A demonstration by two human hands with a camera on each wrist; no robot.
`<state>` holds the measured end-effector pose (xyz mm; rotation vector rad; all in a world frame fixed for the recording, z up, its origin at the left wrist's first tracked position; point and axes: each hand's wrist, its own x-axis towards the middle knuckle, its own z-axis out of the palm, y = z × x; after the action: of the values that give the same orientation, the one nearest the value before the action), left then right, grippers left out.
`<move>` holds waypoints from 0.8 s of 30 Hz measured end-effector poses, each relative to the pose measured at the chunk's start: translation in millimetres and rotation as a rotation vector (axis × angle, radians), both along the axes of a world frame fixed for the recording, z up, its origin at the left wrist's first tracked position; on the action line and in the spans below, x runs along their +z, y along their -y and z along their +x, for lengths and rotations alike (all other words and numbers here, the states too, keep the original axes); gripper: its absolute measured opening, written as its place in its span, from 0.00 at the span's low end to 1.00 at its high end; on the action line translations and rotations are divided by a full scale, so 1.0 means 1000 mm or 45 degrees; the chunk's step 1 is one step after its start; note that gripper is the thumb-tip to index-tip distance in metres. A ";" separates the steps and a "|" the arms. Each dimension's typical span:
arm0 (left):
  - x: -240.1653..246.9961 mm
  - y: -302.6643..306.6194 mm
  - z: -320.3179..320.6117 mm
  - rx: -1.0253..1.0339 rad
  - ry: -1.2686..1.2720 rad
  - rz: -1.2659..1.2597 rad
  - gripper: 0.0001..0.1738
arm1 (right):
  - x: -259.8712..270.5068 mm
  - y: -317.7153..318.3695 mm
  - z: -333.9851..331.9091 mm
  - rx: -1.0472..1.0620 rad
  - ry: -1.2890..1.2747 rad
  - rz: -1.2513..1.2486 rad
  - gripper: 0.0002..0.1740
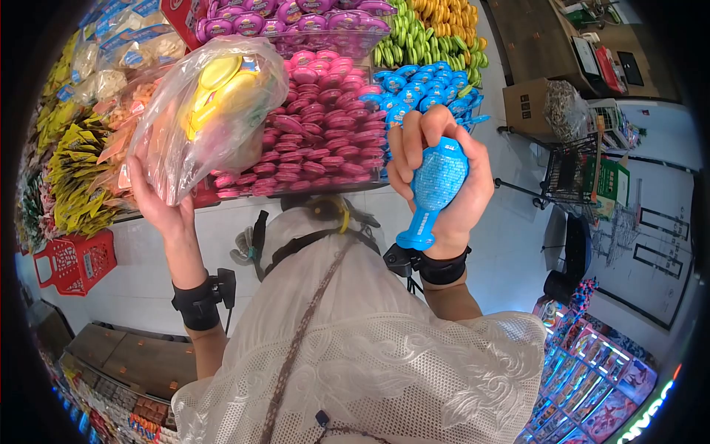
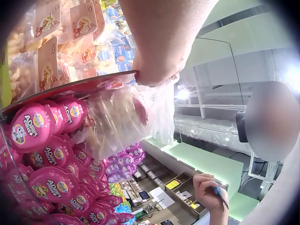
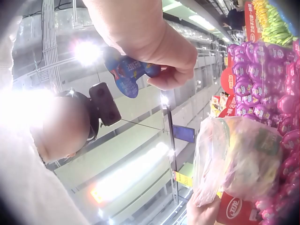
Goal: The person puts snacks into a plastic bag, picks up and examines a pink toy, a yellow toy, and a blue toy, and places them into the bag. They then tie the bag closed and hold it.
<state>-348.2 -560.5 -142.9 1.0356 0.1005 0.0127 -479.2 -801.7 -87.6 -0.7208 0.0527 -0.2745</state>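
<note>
My left hand point(image 1: 161, 211) grips the gathered end of a clear plastic bag point(image 1: 159, 152), whose full part lies over the candy display. Through the film show yellow packs point(image 1: 222, 85) and some pinkish contents. In the left wrist view, the bag hangs from the left hand point(image 2: 161, 68) beside the pink packs. My right hand point(image 1: 475, 189) holds a blue bottle-shaped candy pack point(image 1: 441, 177), its printed side facing the head camera and its narrow end towards me. The right wrist view shows the fingers of the right hand point(image 3: 176, 63) curled at the blue pack point(image 3: 127, 77).
Pink packs point(image 1: 318, 140) fill the bin ahead, with purple packs point(image 1: 296, 22) behind and blue packs point(image 1: 421, 89) to the right. Yellow bags point(image 1: 74, 163) lie at the left. A red basket point(image 1: 78, 263) stands on the floor; a cart point(image 1: 569, 174) is at the right.
</note>
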 end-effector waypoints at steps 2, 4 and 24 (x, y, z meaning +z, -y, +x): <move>-0.001 0.000 0.000 -0.004 0.006 -0.004 0.27 | 0.000 0.000 0.000 0.002 0.015 -0.010 0.17; -0.001 -0.001 0.000 -0.004 0.006 -0.006 0.27 | 0.001 0.000 0.000 0.006 0.019 -0.011 0.17; -0.002 -0.003 0.000 0.000 -0.002 -0.046 0.26 | 0.000 0.000 0.001 -0.028 -0.070 0.032 0.17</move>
<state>-347.8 -557.4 -145.1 0.9998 0.1018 0.0098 -478.3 -801.8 -87.5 -0.7034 0.1161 -0.2749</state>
